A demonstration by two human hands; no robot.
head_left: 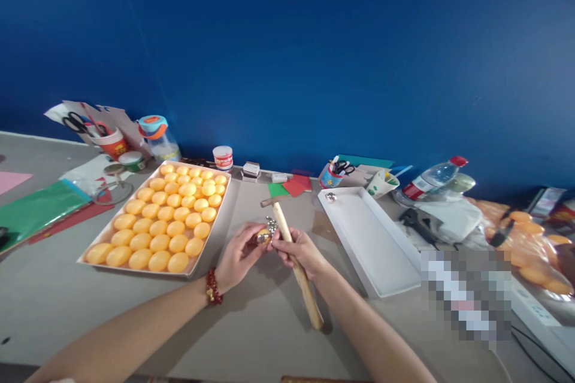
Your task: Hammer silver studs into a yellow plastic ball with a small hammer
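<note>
My left hand (243,255) is closed around a small orange ball (263,236), its surface partly covered by shiny silver pieces. A cluster of small silver pieces (272,223) shows at the ball, between my two hands; their exact kind is too small to tell. My right hand (300,251) grips a hammer (303,290) by its wooden handle, head pointing up and away. My right fingertips are close to the ball; whether they also pinch a silver piece I cannot make out. Left of my hands lies a shallow box (191,274) filled with rows of orange balls.
To the right is a long white tray (381,251) with one silvery ball (331,197) in its far corner. Along the blue wall stand a white-lidded tub (223,158), small boxes (250,171), a pen cup (330,178) and a bottle (431,178). A power strip (532,308) lies far right.
</note>
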